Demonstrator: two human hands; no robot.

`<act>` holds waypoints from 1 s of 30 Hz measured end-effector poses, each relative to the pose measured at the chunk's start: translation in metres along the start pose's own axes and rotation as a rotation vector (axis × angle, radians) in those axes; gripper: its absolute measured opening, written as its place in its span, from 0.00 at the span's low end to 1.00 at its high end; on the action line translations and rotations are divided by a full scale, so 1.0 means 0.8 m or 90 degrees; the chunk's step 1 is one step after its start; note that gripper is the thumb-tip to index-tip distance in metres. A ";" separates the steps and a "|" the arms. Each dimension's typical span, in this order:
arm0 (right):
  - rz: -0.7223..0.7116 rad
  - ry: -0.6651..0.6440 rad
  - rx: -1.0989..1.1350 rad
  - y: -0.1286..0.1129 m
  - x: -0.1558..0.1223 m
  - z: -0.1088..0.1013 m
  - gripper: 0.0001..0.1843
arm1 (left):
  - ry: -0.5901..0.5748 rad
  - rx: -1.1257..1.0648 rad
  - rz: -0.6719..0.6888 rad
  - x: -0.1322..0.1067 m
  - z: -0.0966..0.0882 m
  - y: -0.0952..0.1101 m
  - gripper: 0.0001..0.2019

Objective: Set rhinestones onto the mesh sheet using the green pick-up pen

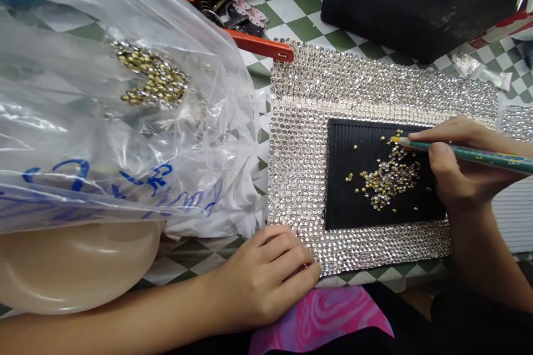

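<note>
My right hand (462, 172) grips a green pencil (478, 156) with a yellow tip, held almost level. That tip is at the upper edge of a pile of small gold and clear rhinestones (391, 177). The stones lie scattered on a black ridged tray (343, 199), which rests on a glittering rhinestone-covered sheet (297, 161). At the sheet's lower left corner lies my left hand (275, 277), its fingers curled and their tips hidden. Something small and dark shows between those fingers, too little to name.
A clear plastic bag (225, 150) with blue writing and more rhinestones (154, 77) fills the left. Below it sits a beige bowl (79, 266). Orange-handled pliers (258, 44) reach onto the sheet's upper left corner. A black box (387, 11) stands behind, on a checkered cloth (308, 5).
</note>
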State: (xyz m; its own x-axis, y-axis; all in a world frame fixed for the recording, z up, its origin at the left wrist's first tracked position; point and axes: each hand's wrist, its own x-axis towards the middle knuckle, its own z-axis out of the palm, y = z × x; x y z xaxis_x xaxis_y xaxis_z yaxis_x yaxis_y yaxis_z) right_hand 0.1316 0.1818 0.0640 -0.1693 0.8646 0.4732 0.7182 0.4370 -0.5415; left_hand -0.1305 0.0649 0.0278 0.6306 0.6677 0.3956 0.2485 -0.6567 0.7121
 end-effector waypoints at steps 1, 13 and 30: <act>0.002 0.002 -0.002 0.000 0.000 0.000 0.07 | -0.001 -0.001 -0.001 0.000 0.000 0.000 0.11; 0.010 0.040 0.007 0.000 -0.001 0.001 0.06 | -0.006 -0.002 -0.003 0.000 0.000 -0.002 0.12; -0.009 0.068 0.051 -0.003 0.017 0.009 0.06 | -0.007 -0.005 -0.002 0.000 -0.001 0.000 0.11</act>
State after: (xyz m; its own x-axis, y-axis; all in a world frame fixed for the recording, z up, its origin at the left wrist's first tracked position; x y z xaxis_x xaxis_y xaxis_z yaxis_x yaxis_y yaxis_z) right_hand 0.1223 0.1943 0.0668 -0.1026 0.8288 0.5501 0.6591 0.4708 -0.5864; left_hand -0.1309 0.0648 0.0281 0.6386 0.6651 0.3871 0.2441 -0.6521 0.7178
